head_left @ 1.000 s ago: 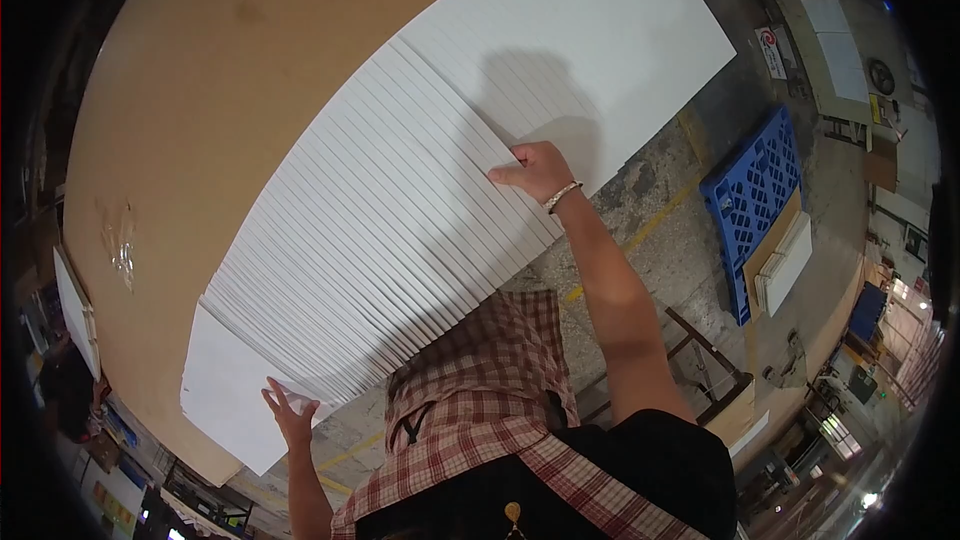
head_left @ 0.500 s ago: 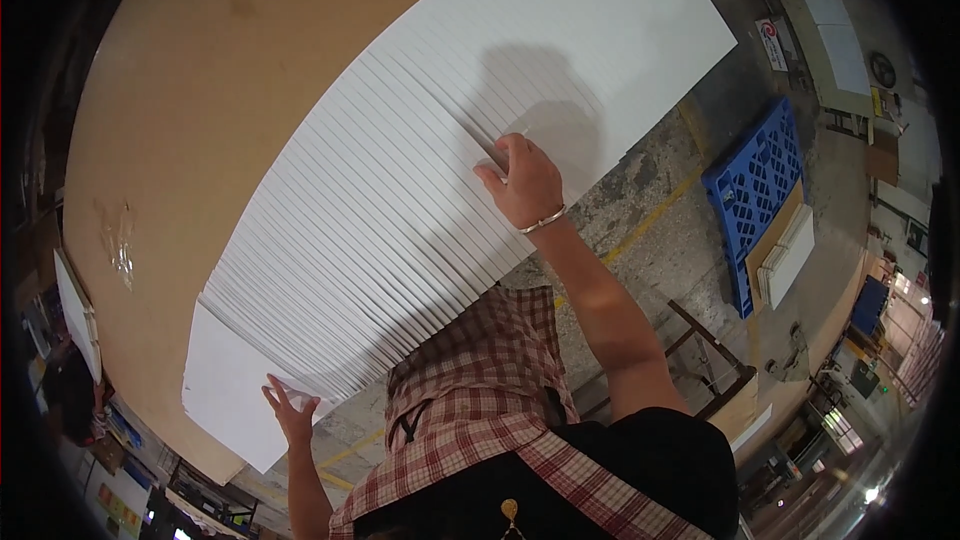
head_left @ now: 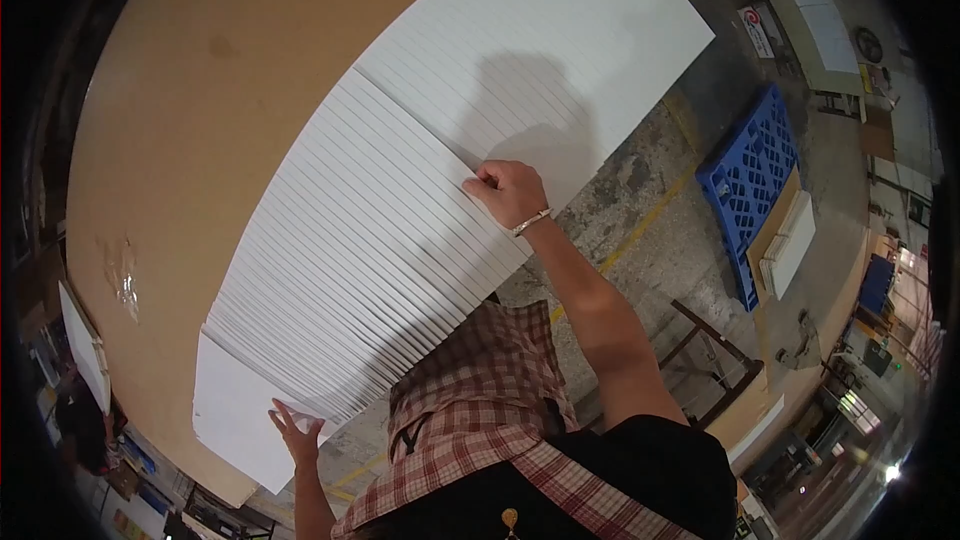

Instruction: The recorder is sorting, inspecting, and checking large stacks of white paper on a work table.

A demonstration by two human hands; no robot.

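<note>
Many white paper sheets (head_left: 330,210) lie overlapped in a long fan across the brown table, their edges showing as close parallel lines. My right hand (head_left: 510,195) is closed in a pinch at a raised sheet edge near the middle of the fan; a dark step runs from there to the far left side. Exactly how many sheets it pinches is hidden. My left hand (head_left: 297,435) is by the near left end, fingers spread and thumb apart, at the edge of the plain white end sheet (head_left: 235,405).
The brown tabletop (head_left: 180,140) extends to the left, with a shiny clear patch (head_left: 125,280) on it. Right of the table, a blue plastic pallet (head_left: 750,180) stands near a white stack (head_left: 790,250). A dark metal frame (head_left: 715,365) is close to my right arm.
My right hand has drawn slightly nearer and left, its fingers curling tighter, and a longer step now shows along the sheets. My left hand stays at the near end, fingers still spread.
</note>
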